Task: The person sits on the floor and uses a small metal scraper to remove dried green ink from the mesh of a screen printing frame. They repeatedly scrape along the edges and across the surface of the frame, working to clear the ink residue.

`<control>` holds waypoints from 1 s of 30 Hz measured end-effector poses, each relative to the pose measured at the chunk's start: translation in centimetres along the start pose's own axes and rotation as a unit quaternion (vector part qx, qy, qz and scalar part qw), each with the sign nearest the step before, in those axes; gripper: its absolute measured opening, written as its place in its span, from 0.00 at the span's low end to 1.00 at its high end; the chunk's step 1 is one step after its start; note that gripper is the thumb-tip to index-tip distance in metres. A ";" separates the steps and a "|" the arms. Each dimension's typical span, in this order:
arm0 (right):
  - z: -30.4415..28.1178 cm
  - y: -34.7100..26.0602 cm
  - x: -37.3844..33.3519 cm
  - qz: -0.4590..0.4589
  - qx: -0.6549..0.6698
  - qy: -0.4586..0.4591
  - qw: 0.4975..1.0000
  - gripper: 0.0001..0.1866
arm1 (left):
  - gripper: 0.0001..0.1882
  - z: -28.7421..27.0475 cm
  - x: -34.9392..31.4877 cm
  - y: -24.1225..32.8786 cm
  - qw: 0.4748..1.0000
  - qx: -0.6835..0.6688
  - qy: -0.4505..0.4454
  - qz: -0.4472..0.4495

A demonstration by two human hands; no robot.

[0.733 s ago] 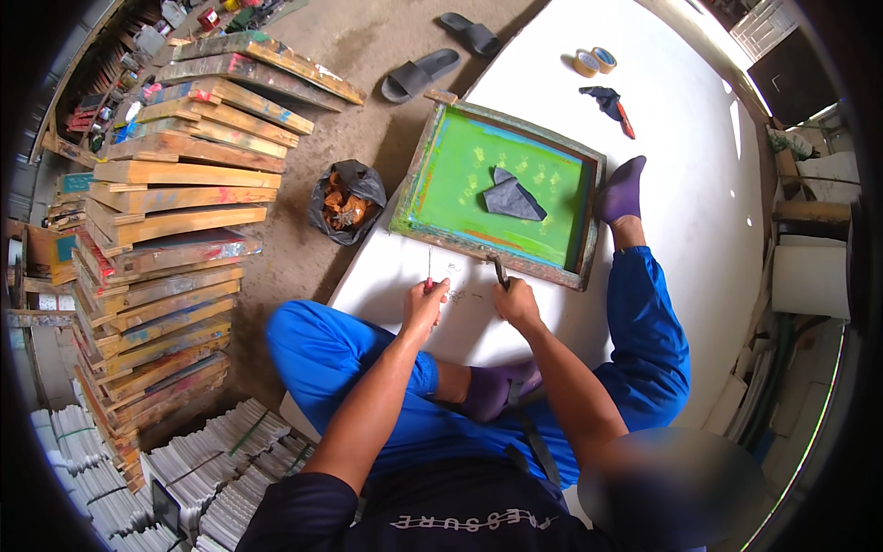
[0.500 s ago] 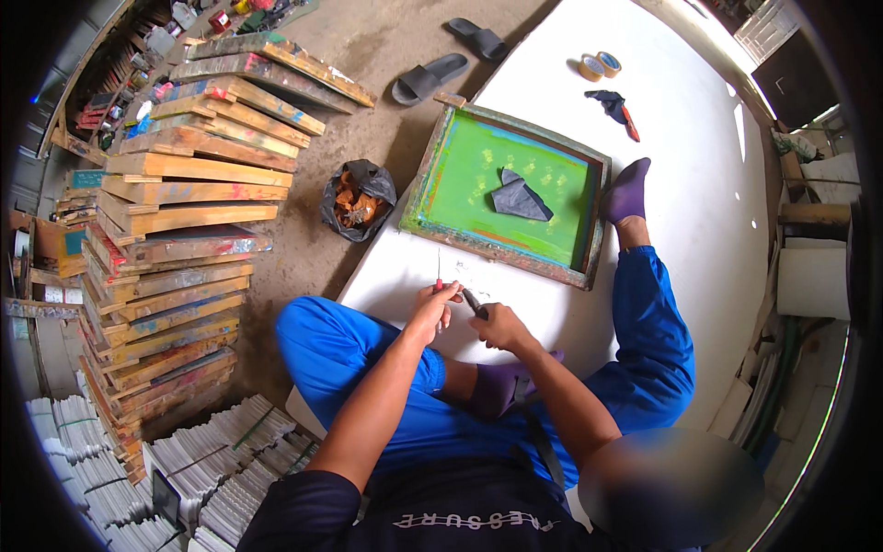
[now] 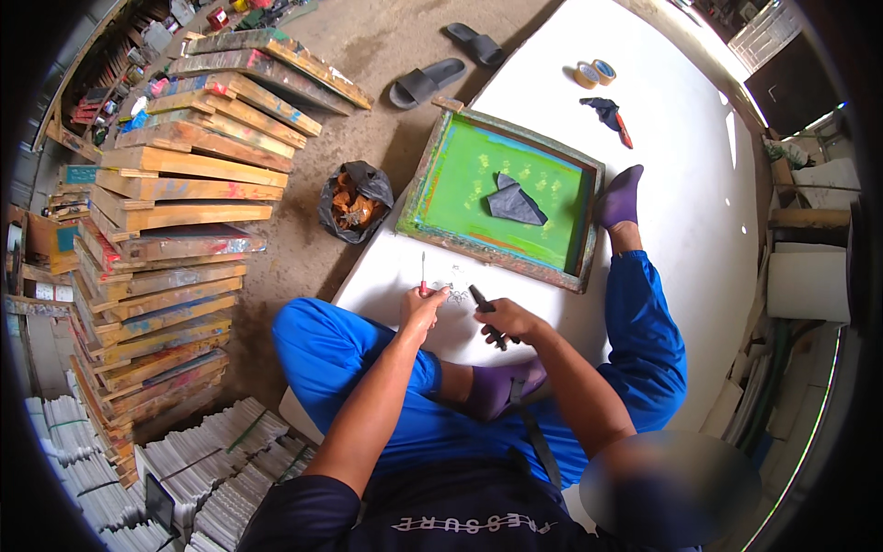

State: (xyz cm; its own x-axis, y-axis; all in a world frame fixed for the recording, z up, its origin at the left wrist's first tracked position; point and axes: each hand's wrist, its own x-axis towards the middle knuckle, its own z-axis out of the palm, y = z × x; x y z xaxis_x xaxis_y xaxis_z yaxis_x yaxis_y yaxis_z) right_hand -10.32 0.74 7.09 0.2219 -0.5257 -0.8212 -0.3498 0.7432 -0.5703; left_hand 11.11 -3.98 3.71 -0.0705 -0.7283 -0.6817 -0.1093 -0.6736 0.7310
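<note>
My left hand is closed round the red handle of a screwdriver, its thin shaft pointing away from me. In my right hand are dark-handled pliers, their head aimed up and to the left. Between the hands, on the white board, lies a small scatter of thin metal bits, too small to name for sure. Just beyond sits a wooden-framed printing screen with green mesh. A folded dark cloth rests on the mesh.
Black slides and a black bag of brown scraps are on the floor. Stacked wooden frames rise at left, above bundled white sheets. Tape rolls and a dark item with an orange handle lie on the board's far part.
My hands have drawn apart. The pliers have moved away from the left hand's fingertips, and the metal bits on the board show more plainly between them.
</note>
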 end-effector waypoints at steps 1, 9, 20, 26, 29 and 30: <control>-1.1 -0.3 -0.4 0.011 0.000 0.024 1.000 0.18 | 0.19 0.1 -0.4 0.4 1.000 0.004 0.004 0.011; -7.6 -2.6 -1.4 0.058 -0.059 0.118 0.989 0.21 | 0.19 0.8 -0.1 0.7 0.998 0.024 0.003 0.053; -8.4 -4.9 -1.2 0.114 -0.046 0.102 0.987 0.19 | 0.21 0.9 0.9 0.7 0.990 0.099 0.018 0.099; -8.4 -5.8 -1.1 0.132 -0.059 0.095 0.985 0.18 | 0.21 1.2 1.0 0.9 0.989 0.097 0.012 0.114; -8.5 -5.7 -0.7 0.146 -0.065 0.101 0.982 0.17 | 0.22 1.5 1.2 0.8 0.988 0.086 0.022 0.124; -8.6 -5.4 -0.3 0.145 -0.069 0.101 0.982 0.18 | 0.22 1.6 1.2 0.9 0.989 0.083 0.019 0.119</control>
State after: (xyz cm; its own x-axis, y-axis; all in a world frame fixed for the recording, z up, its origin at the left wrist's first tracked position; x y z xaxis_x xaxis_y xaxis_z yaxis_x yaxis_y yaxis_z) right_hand -16.32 -6.68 10.59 -0.0861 -0.3813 -0.9204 -0.4953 0.8180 -0.2925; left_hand 9.35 -5.24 3.46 -0.0775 -0.8695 -0.4879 -0.2551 -0.4557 0.8528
